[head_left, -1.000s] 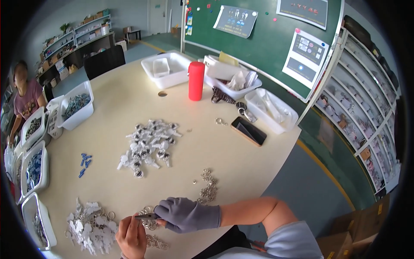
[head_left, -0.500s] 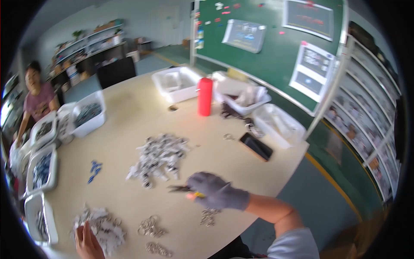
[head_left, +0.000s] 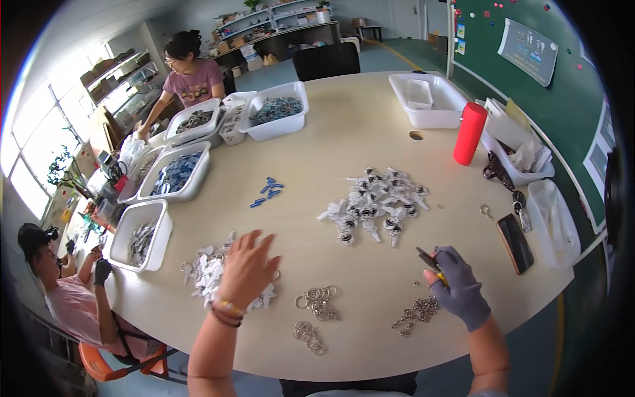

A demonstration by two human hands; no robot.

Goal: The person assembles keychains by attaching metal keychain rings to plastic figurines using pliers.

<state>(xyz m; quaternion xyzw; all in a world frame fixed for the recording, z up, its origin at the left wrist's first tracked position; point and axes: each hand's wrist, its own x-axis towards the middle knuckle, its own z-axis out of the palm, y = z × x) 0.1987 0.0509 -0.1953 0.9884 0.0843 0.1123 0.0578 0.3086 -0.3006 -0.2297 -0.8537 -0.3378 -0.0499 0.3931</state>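
Observation:
My left hand (head_left: pixel 248 268) is bare, with beaded bracelets at the wrist. Its fingers are spread over the right side of a pile of white tag-like pieces (head_left: pixel 207 270), covering part of it. On the right, my right hand (head_left: pixel 461 288) wears a grey fingerless glove. It grips pliers (head_left: pixel 428 259) with a yellow handle, jaws pointing up and left. Just below lies a heap of small metal fittings (head_left: pixel 417 312). Between my hands are metal split rings (head_left: pixel 319 302) and a second metal bunch (head_left: pixel 309 336). Farther off lies a heap of white pieces with black round parts (head_left: pixel 377 202).
Several blue pieces (head_left: pixel 266 192) lie left of centre. White bins (head_left: pixel 140 238) of parts line the left side. A red bottle (head_left: pixel 470 134), a phone (head_left: pixel 514 243), keys (head_left: pixel 520 208) and more bins stand right. Two other people work at the left.
The view has swung left and steadied. My left hand, earlier low at the white pile with fingers together, is now farther forward and spread. My right hand still holds the pliers.

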